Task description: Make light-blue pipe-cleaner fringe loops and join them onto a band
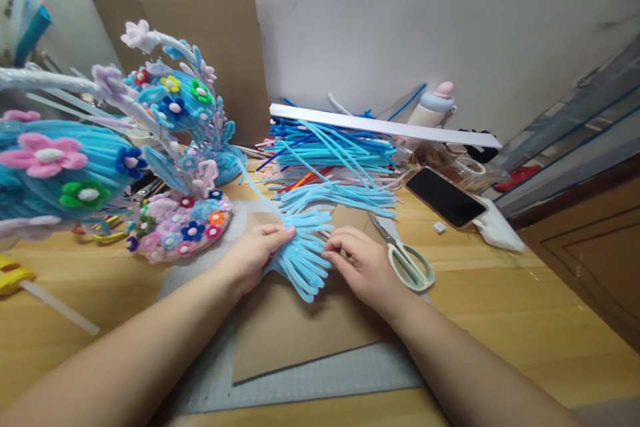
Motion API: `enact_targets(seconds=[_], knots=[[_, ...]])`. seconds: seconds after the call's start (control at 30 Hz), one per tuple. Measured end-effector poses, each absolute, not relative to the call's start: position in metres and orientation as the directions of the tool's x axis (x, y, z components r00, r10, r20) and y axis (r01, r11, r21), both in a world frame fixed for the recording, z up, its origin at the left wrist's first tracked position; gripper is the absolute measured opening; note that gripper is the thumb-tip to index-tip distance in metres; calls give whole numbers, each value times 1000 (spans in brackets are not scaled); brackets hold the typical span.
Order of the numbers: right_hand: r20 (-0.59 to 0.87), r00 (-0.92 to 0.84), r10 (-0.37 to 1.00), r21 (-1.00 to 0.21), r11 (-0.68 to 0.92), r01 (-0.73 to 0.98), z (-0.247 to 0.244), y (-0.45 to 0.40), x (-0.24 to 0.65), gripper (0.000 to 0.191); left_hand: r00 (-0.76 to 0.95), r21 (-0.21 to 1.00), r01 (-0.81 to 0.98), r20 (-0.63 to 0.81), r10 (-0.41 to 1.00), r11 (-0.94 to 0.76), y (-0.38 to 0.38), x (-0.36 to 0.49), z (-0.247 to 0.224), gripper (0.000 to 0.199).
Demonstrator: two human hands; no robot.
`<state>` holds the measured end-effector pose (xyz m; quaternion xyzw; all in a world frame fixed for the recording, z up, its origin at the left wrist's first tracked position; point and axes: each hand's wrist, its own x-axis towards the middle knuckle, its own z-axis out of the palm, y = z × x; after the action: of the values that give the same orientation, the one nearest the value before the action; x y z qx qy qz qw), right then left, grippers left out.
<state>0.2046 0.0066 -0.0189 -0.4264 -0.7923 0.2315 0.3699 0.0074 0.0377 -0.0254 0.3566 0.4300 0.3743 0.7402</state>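
Note:
A fan of light blue pipe cleaners [305, 253] spreads over a brown cardboard sheet [310, 333], its looped ends pointing right. My left hand [257, 250] pinches the fan at its left, gathered side, thumb on top. At the opposite edge my right hand [357, 260] has its thumb and forefinger pressed together at the loop tips; what is between them is too small to make out. Just right of that hand lie scissors [410, 267] with pale green handles. Behind the fan rests a bundle of loose light blue pipe cleaners [340, 199].
Flower-covered pipe-cleaner ornaments [185, 227] crowd the left side. A pile of coloured pipe cleaners [335, 147] with a white strip [385, 125] across it lies at the back. A phone [446, 195] is at right, a yellow glue gun [13, 277] at far left. A grey cutting mat [350, 373] lies beneath the cardboard.

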Motion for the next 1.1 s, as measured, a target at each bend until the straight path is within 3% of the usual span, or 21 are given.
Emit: enact_targets(seconds=[0.33, 0.5, 0.73, 0.8, 0.97, 1.1], knots=[[201, -418, 886, -704, 427, 567, -17, 6, 202, 16, 231, 916, -125, -346, 909, 380, 35, 11, -23, 23], [139, -375, 917, -810, 323, 489, -19, 12, 206, 23, 269, 909, -128, -354, 896, 397, 33, 13, -20, 22], [279, -343, 897, -784, 419, 457, -22, 7, 203, 14, 339, 892, -78, -397, 853, 446, 29, 14, -21, 28], [229, -294, 928, -848, 339, 407, -25, 5, 200, 7, 356, 879, -99, -407, 841, 467, 27, 15, -21, 27], [17, -193, 981, -987, 48, 155, -34, 9, 199, 18, 454, 830, -228, -373, 810, 510, 26, 16, -19, 26], [55, -163, 985, -977, 87, 194, -33, 10, 200, 17, 422, 857, -170, -383, 821, 487, 28, 15, -20, 21]])
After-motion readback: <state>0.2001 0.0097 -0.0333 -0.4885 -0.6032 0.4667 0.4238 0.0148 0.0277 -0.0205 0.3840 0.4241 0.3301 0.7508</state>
